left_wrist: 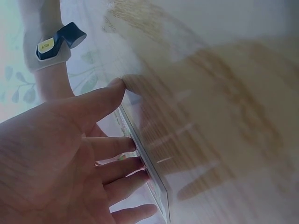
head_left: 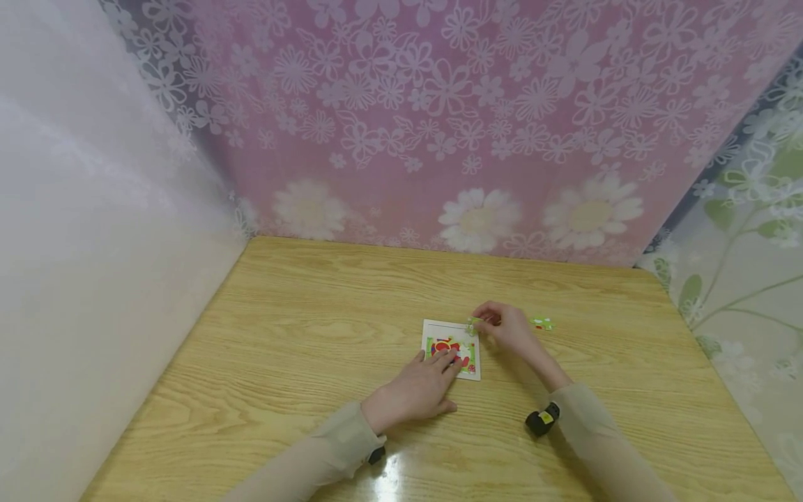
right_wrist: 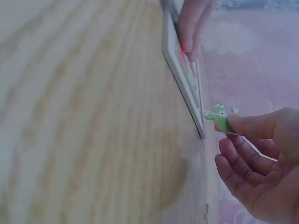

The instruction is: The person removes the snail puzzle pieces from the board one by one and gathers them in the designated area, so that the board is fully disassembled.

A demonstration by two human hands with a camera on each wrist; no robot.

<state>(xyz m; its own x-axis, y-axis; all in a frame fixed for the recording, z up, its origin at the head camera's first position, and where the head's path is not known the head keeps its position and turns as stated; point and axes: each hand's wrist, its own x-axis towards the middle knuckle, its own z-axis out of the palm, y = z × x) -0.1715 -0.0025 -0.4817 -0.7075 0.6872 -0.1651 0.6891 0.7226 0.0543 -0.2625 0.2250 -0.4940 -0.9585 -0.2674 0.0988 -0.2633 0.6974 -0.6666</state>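
A square jigsaw puzzle board (head_left: 434, 326) with a white frame lies on the table, partly filled with a red, green and white picture. Its upper strip is bare. My left hand (head_left: 422, 387) rests on the board's lower left part, its straight fingers (left_wrist: 122, 165) spread over the picture and covering some of it. Between thumb and forefinger, my right hand (right_wrist: 261, 154) pinches a green jigsaw piece (right_wrist: 221, 119) with white and red spots. The piece is at the board's upper right corner, close over the frame in the head view.
Another green jigsaw piece (head_left: 542, 323) lies on the wooden table (head_left: 314, 314) to the right of my right hand. A pink flowered curtain (head_left: 401, 125) stands along the table's back edge, with a pale wall (head_left: 113, 209) at left. Each wrist wears a black camera (head_left: 542, 420).
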